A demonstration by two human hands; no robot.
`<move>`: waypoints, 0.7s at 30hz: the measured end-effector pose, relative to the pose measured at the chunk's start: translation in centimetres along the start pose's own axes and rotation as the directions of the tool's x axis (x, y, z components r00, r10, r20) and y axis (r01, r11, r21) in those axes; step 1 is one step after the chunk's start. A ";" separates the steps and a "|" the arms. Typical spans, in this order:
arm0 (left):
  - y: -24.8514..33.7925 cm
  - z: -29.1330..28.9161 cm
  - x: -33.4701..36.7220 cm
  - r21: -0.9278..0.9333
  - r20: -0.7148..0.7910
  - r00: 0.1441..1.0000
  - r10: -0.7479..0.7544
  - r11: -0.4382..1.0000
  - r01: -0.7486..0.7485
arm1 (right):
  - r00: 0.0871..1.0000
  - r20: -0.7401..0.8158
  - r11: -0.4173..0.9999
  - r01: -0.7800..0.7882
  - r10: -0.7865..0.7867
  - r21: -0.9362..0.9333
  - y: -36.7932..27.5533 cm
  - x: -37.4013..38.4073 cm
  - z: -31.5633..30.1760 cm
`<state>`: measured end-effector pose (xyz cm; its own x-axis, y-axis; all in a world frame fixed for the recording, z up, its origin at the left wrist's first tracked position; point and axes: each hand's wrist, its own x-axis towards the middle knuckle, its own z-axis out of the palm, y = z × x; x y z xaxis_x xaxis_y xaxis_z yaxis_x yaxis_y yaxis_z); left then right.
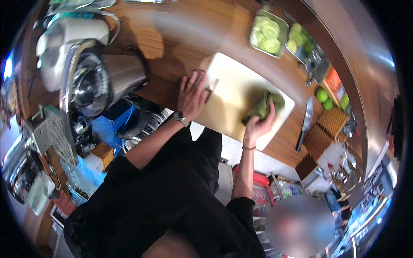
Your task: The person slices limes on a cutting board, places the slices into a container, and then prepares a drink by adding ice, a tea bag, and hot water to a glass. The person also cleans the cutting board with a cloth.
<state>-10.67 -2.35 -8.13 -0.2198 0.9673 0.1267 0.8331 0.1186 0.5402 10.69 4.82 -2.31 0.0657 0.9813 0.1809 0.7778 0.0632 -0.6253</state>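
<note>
A white cutting board (228,81) lies on the wooden counter in front of me. My left hand (192,96) is flat with its fingers stretched out, at the board's left edge. Beside its fingers is a small flat object with a dark lower end (211,91); its kind is unclear. On the right half of the board, my right hand (261,125) presses on a crumpled dark green cloth (269,103), blurred at its edges. The fingers rest over the cloth, and the board's surface under it is hidden.
Right of the board lies a black-handled knife (306,122), near woven boxes (318,139) and whole limes (322,95). A metal tray of lime slices (269,33) stands at the far side. A steel container (124,73) and a white jug (75,38) stand left.
</note>
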 end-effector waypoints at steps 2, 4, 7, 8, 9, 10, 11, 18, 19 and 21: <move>0.0 -0.6 -0.5 -0.121 -0.042 0.997 0.057 0.991 -0.062 | 0.968 0.149 0.977 0.187 -0.201 0.103 -5.7 2.4 5.8; 0.4 -1.4 -3.8 -0.132 0.118 0.985 0.127 0.985 -0.111 | 0.909 0.248 0.934 0.354 -0.335 -0.037 -11.6 5.4 12.4; 0.8 -1.6 -8.0 -0.263 0.226 0.940 0.255 0.945 -0.193 | 0.894 0.260 0.875 0.425 -0.365 -0.232 -15.8 8.2 18.5; 0.7 -1.8 -8.7 -0.303 0.236 0.926 0.296 0.927 -0.220 | 0.918 0.207 0.875 0.388 -0.339 -0.290 -16.1 7.8 19.3; -0.3 -0.6 -9.5 -0.154 0.238 0.902 0.360 0.931 -0.331 | 0.913 0.226 0.873 0.396 -0.340 -0.284 -16.3 6.0 20.0; -1.1 0.5 -10.5 -0.122 0.257 0.893 0.370 0.929 -0.350 | 0.909 0.237 0.869 0.403 -0.343 -0.287 -15.8 3.3 20.3; -1.3 1.1 -10.9 -0.088 0.268 0.883 0.385 0.923 -0.375 | 0.905 0.239 0.863 0.413 -0.352 -0.292 -15.4 0.9 20.2; 0.5 -2.0 -10.0 -0.331 0.238 0.934 0.267 0.926 -0.181 | 0.675 0.682 0.960 0.210 -0.280 0.186 -16.7 -15.4 10.9; 0.5 -2.5 -10.7 -0.363 0.267 0.927 0.264 0.918 -0.157 | 0.599 0.783 0.919 -0.191 -0.169 0.345 -16.9 -15.2 9.5; 0.3 -3.1 -14.8 -0.401 0.258 0.963 0.077 0.915 0.034 | 0.629 0.743 0.831 -0.273 -0.228 0.485 -15.4 -13.9 6.9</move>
<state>-8.76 -17.30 -7.25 -0.0164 0.9986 -0.0507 0.5515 0.0513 0.8326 -6.53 -8.56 -0.38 -0.6004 0.7378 -0.3083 0.3246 -0.1275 -0.9372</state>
